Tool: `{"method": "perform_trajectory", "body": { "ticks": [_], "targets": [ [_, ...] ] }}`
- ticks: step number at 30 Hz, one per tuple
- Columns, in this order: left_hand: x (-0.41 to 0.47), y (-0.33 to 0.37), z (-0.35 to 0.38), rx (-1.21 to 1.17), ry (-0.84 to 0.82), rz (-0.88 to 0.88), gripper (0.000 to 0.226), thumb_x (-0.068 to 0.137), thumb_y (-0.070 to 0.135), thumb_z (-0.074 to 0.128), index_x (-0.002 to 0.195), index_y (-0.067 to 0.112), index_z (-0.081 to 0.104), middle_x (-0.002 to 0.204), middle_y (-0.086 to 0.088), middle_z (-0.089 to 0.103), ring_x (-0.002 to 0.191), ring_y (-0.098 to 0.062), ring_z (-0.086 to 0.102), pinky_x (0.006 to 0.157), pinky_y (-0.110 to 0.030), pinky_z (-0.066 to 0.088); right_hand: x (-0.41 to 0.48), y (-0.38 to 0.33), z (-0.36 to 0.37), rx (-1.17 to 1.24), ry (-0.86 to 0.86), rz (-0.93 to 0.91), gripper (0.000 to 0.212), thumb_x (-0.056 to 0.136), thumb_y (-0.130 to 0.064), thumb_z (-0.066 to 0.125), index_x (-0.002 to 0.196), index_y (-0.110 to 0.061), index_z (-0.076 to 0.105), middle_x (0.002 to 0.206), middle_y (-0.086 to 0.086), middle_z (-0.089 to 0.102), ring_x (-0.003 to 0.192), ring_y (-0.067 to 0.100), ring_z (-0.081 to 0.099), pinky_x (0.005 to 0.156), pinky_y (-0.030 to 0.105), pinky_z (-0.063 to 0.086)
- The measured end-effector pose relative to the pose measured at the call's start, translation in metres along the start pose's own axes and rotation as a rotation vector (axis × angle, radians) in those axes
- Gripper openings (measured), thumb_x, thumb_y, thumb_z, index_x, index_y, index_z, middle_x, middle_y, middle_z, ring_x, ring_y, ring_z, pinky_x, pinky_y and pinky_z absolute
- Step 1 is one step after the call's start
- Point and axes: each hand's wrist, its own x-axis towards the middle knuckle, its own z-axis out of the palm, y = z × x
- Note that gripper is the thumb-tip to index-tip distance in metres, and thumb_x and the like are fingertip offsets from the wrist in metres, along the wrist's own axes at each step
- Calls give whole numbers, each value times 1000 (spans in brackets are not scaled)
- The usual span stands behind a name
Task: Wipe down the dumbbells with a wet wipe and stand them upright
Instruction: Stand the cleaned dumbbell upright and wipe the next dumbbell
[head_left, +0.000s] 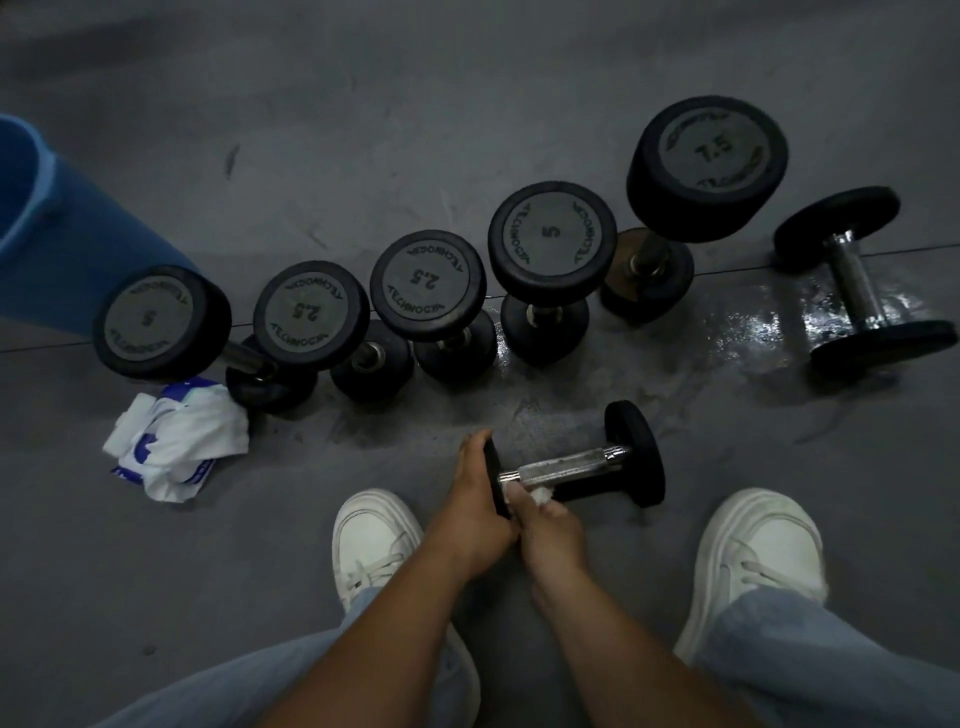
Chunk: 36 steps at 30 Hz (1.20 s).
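Well, the small dumbbell (566, 462) lay on its side on the grey floor (467, 104), low in the middle of the view, just ahead of the white left shoe (374, 540) and the white right shoe (758, 551). It had two round black ends and a shiny metal bar. The left hand (480, 493) was curled round its end at 9 o'clock and held it. The right hand (548, 530) pinched a white wet wipe (540, 493) against the bar, close to that same end.

At 12 o'clock from it stood a row of five dumbbells (428, 283), upright and close side by side, with 5, 2.5, 2.5, 5 and 7.5 on their tops. At 2 o'clock one more dumbbell, the far dumbbell (857, 286), lay on its side, well apart. A shiny wet patch (727, 332) was on the floor between that one and the row. At 9 o'clock a crumpled white and blue pack (176, 447) lay near the first standing dumbbell. A blue bin (62, 234) stood at 10 o'clock, behind the row
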Motion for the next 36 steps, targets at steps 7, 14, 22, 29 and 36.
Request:
{"method": "perform_trajectory", "body": {
  "ticks": [7,14,22,29,36],
  "targets": [
    [13,6,-10,-32,-63,-63,116,61,9,76,154,28,9,150,-7,35,126,-24,50,104,-44,48,-6,-12,-8,-44,-47,-3,9,90,-9,63,82,-8,66,61,-1,60,42,-1,52,42,11,39],
    [1,8,-5,47,52,9,125,58,36,79,155,35,-1,163,2,9,142,-21,34,115,-34,35,8,-15,-15,-119,-160,372,29,94,-1,41,70,-14,52,54,1,50,38,5,44,37,16,27],
    [-11,7,5,299,79,62,112,78,21,73,156,28,-7,158,15,-27,139,-24,40,97,-33,47,10,-30,-23,-53,-280,314,10,94,-15,59,84,-12,60,58,-2,57,39,1,43,34,12,26],
    [-7,7,6,275,103,73,105,77,13,70,156,26,2,160,12,-20,133,-28,46,98,-37,48,2,-25,-3,24,-146,69,25,87,-7,67,109,5,68,96,17,73,74,17,70,61,22,56],
    [-7,3,10,286,145,96,93,86,19,65,155,26,3,157,19,-21,133,-24,46,96,-37,49,8,-34,18,172,51,149,35,79,-6,77,109,3,63,89,19,70,56,20,68,41,22,49]
  ]
}}
